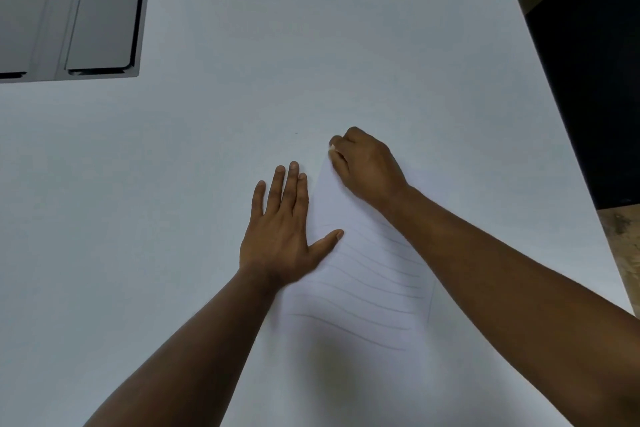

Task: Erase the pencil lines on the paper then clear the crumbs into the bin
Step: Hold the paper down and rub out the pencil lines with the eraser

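Observation:
A white sheet of paper (pixel 360 274) lies on the white table (pixel 242 80), with several wavy pencil lines across its lower part. My left hand (pixel 282 230) lies flat with fingers spread on the paper's left edge, thumb resting on the sheet. At the paper's far end my right hand (pixel 363 170) is curled into a fist, pinching a small white eraser (pixel 331 148) against the sheet; only a sliver of the eraser shows. The upper part of the paper near the right hand looks free of lines. No bin is in view.
A dark grey recessed panel with two flaps (pixel 69 10) is set into the table at the far left. The table's right edge runs diagonally, with a black object (pixel 588 80) and floor beyond it.

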`<action>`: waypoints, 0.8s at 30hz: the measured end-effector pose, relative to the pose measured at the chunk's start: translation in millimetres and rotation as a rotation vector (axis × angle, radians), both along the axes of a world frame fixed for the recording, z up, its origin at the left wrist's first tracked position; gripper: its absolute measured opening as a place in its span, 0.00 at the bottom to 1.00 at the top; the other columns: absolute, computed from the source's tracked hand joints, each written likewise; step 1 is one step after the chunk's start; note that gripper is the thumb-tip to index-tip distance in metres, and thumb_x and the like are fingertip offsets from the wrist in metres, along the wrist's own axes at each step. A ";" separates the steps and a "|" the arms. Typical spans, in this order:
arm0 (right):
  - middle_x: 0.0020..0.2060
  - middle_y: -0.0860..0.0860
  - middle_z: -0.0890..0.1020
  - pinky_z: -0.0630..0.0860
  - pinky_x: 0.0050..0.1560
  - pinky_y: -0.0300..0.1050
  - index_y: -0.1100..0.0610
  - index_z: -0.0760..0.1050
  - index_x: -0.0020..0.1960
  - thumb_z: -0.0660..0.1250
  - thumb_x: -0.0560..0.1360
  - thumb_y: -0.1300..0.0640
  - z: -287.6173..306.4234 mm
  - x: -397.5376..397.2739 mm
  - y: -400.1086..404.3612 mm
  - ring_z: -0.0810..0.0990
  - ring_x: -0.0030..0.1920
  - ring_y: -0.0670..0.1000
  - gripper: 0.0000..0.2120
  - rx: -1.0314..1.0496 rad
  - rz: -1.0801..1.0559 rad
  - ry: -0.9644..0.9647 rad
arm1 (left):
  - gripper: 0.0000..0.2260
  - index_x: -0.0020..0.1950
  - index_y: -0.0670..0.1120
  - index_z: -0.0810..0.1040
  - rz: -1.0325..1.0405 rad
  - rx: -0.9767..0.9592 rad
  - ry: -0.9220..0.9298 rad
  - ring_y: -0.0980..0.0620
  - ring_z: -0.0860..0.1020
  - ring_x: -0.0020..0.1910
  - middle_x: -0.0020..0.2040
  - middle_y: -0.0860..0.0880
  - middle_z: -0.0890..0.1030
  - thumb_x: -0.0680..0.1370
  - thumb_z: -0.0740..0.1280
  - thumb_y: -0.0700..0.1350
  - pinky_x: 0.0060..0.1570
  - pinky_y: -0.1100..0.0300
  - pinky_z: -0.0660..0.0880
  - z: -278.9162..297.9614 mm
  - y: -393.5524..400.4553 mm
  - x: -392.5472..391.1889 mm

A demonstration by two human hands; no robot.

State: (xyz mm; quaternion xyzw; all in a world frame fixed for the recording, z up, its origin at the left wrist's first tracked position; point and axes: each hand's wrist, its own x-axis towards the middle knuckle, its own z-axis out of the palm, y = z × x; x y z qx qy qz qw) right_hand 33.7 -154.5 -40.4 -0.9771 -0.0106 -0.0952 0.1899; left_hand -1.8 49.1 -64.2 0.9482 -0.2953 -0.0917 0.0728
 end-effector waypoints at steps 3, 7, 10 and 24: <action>0.33 0.51 0.74 0.75 0.38 0.49 0.59 0.79 0.43 0.62 0.80 0.57 13.9 -18.1 -3.6 0.74 0.34 0.50 0.11 0.174 -0.102 0.039 | 0.45 0.84 0.43 0.43 0.006 0.002 0.006 0.48 0.36 0.82 0.84 0.46 0.40 0.79 0.45 0.74 0.81 0.42 0.42 0.6 -0.1 -0.2; 0.31 0.50 0.76 0.72 0.37 0.41 0.57 0.82 0.44 0.65 0.80 0.56 30.6 -81.1 13.5 0.75 0.33 0.47 0.10 0.346 -0.219 0.007 | 0.42 0.84 0.43 0.45 0.011 -0.027 -0.004 0.47 0.39 0.83 0.85 0.46 0.43 0.81 0.45 0.71 0.80 0.42 0.43 0.6 0.2 0.2; 0.31 0.49 0.78 0.75 0.36 0.44 0.57 0.83 0.45 0.67 0.79 0.56 23.6 -112.5 32.3 0.76 0.33 0.47 0.08 0.465 -0.289 0.022 | 0.40 0.84 0.43 0.48 0.018 -0.076 0.008 0.48 0.41 0.83 0.85 0.47 0.46 0.81 0.46 0.69 0.80 0.42 0.45 -1.7 2.3 1.9; 0.42 0.49 0.82 0.76 0.45 0.35 0.57 0.83 0.56 0.70 0.78 0.56 12.4 -121.0 22.1 0.79 0.41 0.43 0.09 0.490 -0.343 0.090 | 0.36 0.85 0.47 0.48 -0.039 -0.019 -0.018 0.45 0.41 0.83 0.85 0.47 0.44 0.83 0.45 0.66 0.80 0.38 0.45 -6.2 -26.4 -40.3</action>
